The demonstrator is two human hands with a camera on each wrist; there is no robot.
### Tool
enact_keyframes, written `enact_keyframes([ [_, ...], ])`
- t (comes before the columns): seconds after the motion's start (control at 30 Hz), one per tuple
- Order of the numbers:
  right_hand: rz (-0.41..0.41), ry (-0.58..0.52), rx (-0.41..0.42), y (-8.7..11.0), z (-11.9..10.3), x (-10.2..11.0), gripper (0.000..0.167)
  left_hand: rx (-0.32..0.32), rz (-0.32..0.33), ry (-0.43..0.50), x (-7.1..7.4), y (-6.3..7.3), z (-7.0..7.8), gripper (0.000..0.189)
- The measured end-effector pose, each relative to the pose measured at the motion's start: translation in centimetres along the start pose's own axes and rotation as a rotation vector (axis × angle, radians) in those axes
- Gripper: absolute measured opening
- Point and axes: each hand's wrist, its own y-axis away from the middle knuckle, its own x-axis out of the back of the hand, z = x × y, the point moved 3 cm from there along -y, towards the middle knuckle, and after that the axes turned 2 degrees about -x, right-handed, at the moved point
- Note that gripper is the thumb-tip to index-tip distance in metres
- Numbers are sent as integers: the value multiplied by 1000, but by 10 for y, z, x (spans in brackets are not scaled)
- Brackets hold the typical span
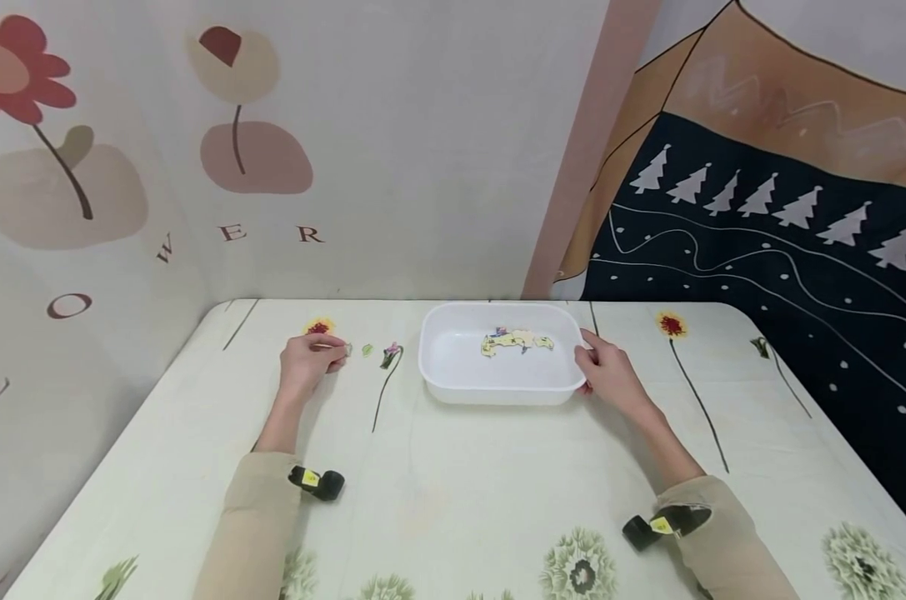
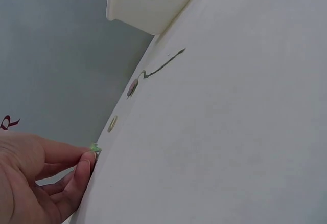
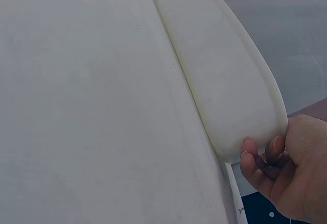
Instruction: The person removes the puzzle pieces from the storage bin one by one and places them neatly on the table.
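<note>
My left hand [image 1: 308,363] pinches a small pale-green flat piece [image 2: 95,147] between thumb and fingertips, low over the table at the left. Just right of it, a similar small green piece [image 1: 367,350] lies on the cloth. A white rectangular plastic tub [image 1: 498,398] stands at the table's far middle. Inside, several flat, mostly yellow cut-out pieces [image 1: 518,340] lie in a loose cluster; their kind is too small to tell. At the tub's right end my right hand [image 1: 610,371] grips the rim, with fingers curled against the outer wall [image 3: 230,142] in the right wrist view.
The table has a pale cloth [image 1: 422,492] with flower prints. A pinkish flower [image 1: 392,354] with a thin stem lies between the green piece and the tub, seemingly printed. Behind the far edge hang a flower-patterned curtain [image 1: 422,150] and a dark tree-patterned cloth [image 1: 723,242].
</note>
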Motion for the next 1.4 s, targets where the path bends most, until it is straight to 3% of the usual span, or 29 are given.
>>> enact_keyframes([
  [0.33,6,2,19,1,-2,1,51,-4,13,-31,1,0,-3,23],
  [1.07,-4,3,37,-1,-4,3,51,35,-26,43,2,-1,-2,29],
  [1.4,-19,10,13,0,-1,1,53,51,-33,26,5,0,1,33],
])
